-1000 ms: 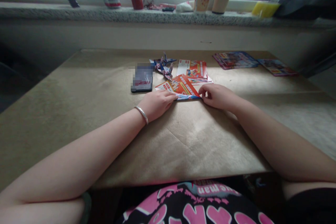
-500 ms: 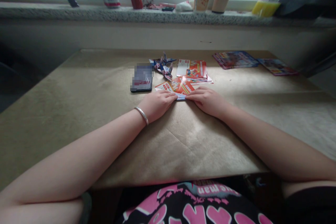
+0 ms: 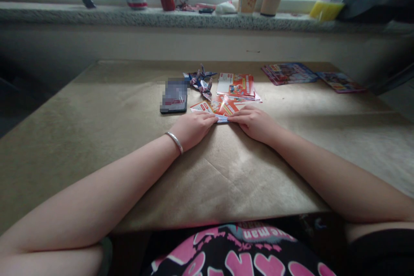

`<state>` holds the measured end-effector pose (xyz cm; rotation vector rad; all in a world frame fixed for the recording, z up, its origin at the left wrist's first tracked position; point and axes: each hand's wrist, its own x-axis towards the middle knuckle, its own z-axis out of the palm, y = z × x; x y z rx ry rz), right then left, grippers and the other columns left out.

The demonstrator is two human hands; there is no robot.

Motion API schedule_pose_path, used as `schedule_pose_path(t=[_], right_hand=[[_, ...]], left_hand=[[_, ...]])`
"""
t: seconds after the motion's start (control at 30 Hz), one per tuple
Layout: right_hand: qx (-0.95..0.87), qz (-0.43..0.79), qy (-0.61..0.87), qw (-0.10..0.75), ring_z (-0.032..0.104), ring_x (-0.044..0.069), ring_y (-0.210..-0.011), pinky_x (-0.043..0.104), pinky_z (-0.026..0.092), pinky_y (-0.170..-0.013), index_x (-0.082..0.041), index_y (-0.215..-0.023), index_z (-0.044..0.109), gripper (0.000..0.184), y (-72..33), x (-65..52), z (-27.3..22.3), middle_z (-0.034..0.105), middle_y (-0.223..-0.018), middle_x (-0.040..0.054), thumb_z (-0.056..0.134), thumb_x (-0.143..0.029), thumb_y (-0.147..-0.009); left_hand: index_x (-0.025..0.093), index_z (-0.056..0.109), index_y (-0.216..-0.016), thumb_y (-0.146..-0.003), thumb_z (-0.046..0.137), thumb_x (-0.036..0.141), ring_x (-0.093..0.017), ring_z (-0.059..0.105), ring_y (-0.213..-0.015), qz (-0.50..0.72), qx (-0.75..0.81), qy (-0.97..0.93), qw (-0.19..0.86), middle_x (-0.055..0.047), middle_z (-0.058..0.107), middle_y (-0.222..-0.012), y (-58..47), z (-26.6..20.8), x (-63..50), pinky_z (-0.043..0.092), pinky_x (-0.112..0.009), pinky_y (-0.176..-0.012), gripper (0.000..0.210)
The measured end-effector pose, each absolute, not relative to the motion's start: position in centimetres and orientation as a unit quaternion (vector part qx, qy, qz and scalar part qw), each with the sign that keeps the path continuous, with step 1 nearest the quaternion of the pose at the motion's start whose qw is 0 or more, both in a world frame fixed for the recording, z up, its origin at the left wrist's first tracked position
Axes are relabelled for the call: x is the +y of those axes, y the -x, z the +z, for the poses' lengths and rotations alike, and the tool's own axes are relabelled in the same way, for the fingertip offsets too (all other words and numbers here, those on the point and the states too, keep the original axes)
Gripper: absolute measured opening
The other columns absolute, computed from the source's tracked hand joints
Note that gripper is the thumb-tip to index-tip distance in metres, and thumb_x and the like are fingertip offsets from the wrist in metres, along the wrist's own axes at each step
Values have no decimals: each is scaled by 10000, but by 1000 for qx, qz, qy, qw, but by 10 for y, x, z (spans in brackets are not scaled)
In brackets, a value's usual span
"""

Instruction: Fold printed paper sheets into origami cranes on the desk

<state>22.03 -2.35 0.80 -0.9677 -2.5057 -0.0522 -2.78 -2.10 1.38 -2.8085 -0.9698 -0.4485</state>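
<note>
Glossy orange-and-white paper (image 3: pixel 226 109) is lying under my left hand (image 3: pixel 191 128) and right hand (image 3: pixel 257 123), fingers pressing its folded near edge, pinching or not I cannot tell, on the soft-looking tan tabletop (image 3: pixel 129 108), while spiky folded-paper shapes (image 3: pixel 205 89), a slab-like phone (image 3: pixel 174 97) and stacked leaflets (image 3: pixel 237 87) are resting beyond.

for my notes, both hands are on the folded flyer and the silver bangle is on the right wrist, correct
No, wrong wrist: the head view shows the silver bangle on the left wrist; left hand and right hand are on the folded flyer.
</note>
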Motion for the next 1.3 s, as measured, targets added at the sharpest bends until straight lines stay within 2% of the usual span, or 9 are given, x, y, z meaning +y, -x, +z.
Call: schedule_pose_path(t=[0.23,0.33,0.47,0.57,0.77,1.17,1.3], right_hand=[[-909,-21,349,225,657,194,-957,371,521,-914,-220,-1084,759,347,-221,-23,8,767,-1041,46,483,-106,-909],[-909,-24,347,229,659,202,-955,373,521,-914,-199,-1074,760,334,-221,-22,7,766,-1044,53,490,-99,-905],[-913,-31,334,232,659,207,-958,377,522,-910,-178,-1100,743,324,-221,-20,6,760,-1065,67,491,-98,-914],[-913,-33,334,232,659,211,-963,388,514,-926,-170,-1105,732,307,-221,-18,6,757,-1068,73,488,-114,-928],[-896,-34,376,236,650,219,-949,382,512,-912,-176,-978,756,234,-221,-20,8,746,-1019,85,539,-132,-903],[-891,-23,387,237,644,203,-885,355,504,-866,-191,-977,781,245,-223,-19,6,735,-939,84,548,-162,-908],[-892,-29,389,227,636,202,-883,349,493,-850,-207,-974,779,248,-223,-20,8,723,-939,82,544,-167,-907]], left_hand=[[176,683,-1155,-978,432,219,-223,680,-1051,-129,-346,927,61,-45,706,-1189,26,18,-25,558,-368,-911,310],[165,669,-1166,-986,425,291,-237,657,-1074,-105,-366,923,64,-69,692,-1191,23,21,-30,545,-374,-915,328],[164,539,-1364,-971,455,401,-270,600,-1136,-62,-371,924,73,-112,623,-1265,18,23,-35,521,-399,-934,467],[178,477,-1428,-980,429,423,-271,556,-1186,-47,-367,926,71,-124,580,-1305,17,22,-34,471,-409,-1006,513],[175,474,-1425,-974,427,436,-274,521,-1201,-41,-368,927,63,-127,563,-1305,18,22,-32,421,-414,-1052,523],[189,522,-1386,-954,450,439,-295,502,-1196,-64,-377,923,46,-127,559,-1296,19,18,-30,394,-437,-1068,504],[179,521,-1385,-956,427,427,-296,509,-1181,-67,-363,927,63,-119,533,-1382,18,19,-30,381,-441,-1065,505]])
